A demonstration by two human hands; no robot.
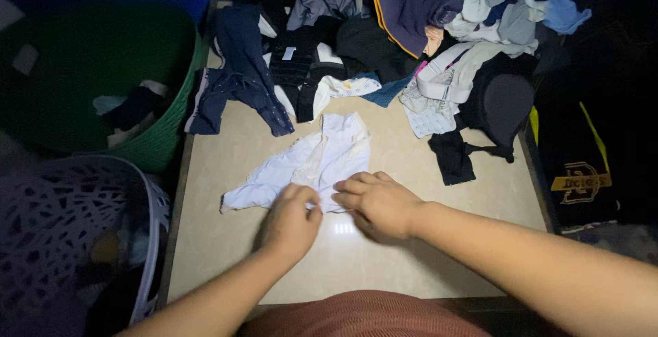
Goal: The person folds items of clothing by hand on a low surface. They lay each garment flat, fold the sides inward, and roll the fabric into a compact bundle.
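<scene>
A small white garment lies spread flat on the beige table. My left hand rests on its near edge, fingers curled and pinching the fabric. Beside it, my right hand lies on the same hem, its fingers pointing left and pressing the cloth. The two hands almost touch.
A heap of mixed clothes covers the far end of the table, with a dark blue garment hanging toward the left edge. A green basket and a white perforated basket stand at the left. A dark bag sits at the right.
</scene>
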